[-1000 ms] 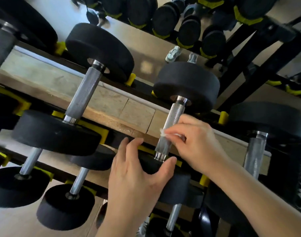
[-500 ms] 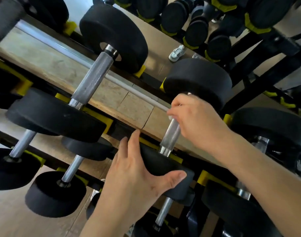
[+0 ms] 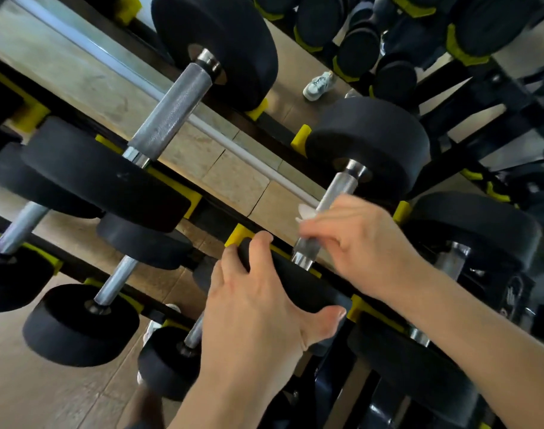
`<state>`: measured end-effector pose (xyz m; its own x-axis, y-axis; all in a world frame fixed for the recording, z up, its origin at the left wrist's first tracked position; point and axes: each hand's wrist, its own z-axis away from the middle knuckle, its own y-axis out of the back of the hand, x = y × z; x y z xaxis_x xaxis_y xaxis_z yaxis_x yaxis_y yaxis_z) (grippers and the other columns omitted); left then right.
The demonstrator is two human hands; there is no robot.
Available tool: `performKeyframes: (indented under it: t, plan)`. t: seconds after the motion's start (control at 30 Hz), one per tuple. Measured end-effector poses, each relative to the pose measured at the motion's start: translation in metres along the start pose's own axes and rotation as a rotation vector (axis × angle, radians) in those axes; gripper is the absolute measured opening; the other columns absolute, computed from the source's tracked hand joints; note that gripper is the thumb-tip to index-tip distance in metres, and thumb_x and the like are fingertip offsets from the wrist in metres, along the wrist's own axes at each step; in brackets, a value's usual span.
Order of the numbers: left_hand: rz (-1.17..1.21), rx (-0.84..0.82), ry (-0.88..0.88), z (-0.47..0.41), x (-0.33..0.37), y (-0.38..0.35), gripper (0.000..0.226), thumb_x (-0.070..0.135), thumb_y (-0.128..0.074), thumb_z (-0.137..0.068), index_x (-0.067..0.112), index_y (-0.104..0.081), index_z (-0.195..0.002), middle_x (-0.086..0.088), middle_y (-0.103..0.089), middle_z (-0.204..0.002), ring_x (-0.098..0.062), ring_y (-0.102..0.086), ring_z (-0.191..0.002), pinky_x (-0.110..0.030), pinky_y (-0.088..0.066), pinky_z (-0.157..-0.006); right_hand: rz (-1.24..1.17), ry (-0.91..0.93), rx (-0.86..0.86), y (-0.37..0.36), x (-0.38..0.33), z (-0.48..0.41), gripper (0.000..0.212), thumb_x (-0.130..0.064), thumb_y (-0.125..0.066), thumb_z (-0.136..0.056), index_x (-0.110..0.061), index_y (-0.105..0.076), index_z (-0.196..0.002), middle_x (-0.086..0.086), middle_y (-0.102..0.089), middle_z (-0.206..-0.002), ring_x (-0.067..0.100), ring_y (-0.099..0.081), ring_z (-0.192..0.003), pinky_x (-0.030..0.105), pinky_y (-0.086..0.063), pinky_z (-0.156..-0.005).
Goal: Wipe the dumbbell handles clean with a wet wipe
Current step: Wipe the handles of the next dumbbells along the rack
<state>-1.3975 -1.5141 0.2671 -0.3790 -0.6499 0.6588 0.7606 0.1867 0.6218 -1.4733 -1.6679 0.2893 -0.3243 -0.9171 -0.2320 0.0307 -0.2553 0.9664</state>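
Hands set: right hand [image 3: 357, 243] pinches white wet wipe [image 3: 304, 213] round knurled steel dumbbell handle [image 3: 338, 190], running seven to one o'clock; left hand [image 3: 258, 311] clamps black round weight head [image 3: 298, 286].

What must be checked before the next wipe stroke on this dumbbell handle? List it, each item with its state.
1. Grip on the wet wipe: ok, the right hand pinches it against the handle.
2. Brace: ok, the left hand curls fingers and thumb round the near head.
3. Path toward the far head: ok, the handle is bare there.
4. Seat in the yellow cradle: cannot tell, the left hand hides it.
5. Cleanliness of the handle: cannot tell, too blurred.
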Motion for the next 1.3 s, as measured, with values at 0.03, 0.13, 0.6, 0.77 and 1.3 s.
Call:
performKeyframes:
  t: [0.03,0.13,0.6,0.77,1.3]
  plan:
    - [-0.013,0.011,-0.004,0.001,0.001,0.000,0.112,0.084,-0.061,-0.050,0.039,-0.003,-0.134,0.000,-0.029,-0.144,-0.021,-0.033,-0.132,-0.032,-0.033,-0.107,-0.048,0.030,-0.063,0.001,-0.005,0.004,0.029,-0.016,-0.049,-0.087,-0.013,-0.075,-0.101,0.003,-0.071,-0.087,0.016,-0.062,-0.082,0.038,-0.057,-0.072]
    - [-0.055,0.005,-0.018,0.002,0.003,0.002,0.112,0.086,-0.058,-0.052,0.037,-0.003,-0.136,-0.001,-0.030,-0.143,-0.022,-0.032,-0.133,-0.033,-0.034,-0.107,-0.028,0.050,0.040,0.006,0.010,-0.002,0.029,-0.015,-0.049,-0.088,-0.008,-0.073,-0.104,0.008,-0.070,-0.088,0.019,-0.063,-0.080,0.038,-0.058,-0.070]
    - [-0.300,0.156,-0.105,0.014,0.019,-0.016,0.107,0.067,-0.078,-0.046,0.010,-0.049,-0.133,-0.039,-0.040,-0.138,-0.053,-0.041,-0.128,-0.064,-0.040,-0.098,0.040,0.016,0.468,-0.034,0.015,0.009,0.024,-0.014,-0.055,-0.093,-0.002,-0.072,-0.105,0.008,-0.072,-0.104,0.020,-0.059,-0.090,0.030,-0.054,-0.076]
    - [-0.344,0.140,-0.152,0.008,0.024,-0.021,0.114,0.065,-0.084,-0.037,0.013,-0.051,-0.133,-0.030,-0.045,-0.138,-0.048,-0.036,-0.134,-0.068,-0.035,-0.101,0.005,0.223,0.275,-0.028,0.032,0.011,0.024,-0.003,-0.069,-0.086,0.000,-0.071,-0.109,0.012,-0.068,-0.109,0.022,-0.060,-0.099,0.036,-0.054,-0.085]
    - [-0.448,0.172,-0.170,-0.004,0.020,-0.016,0.110,0.079,-0.063,-0.041,0.033,-0.038,-0.138,-0.016,-0.042,-0.144,-0.040,-0.043,-0.130,-0.060,-0.046,-0.093,-0.729,-0.809,0.667,-0.051,0.001,0.003,0.012,-0.019,-0.061,-0.093,-0.019,-0.071,-0.100,-0.011,-0.068,-0.082,-0.002,-0.063,-0.074,0.013,-0.051,-0.063]
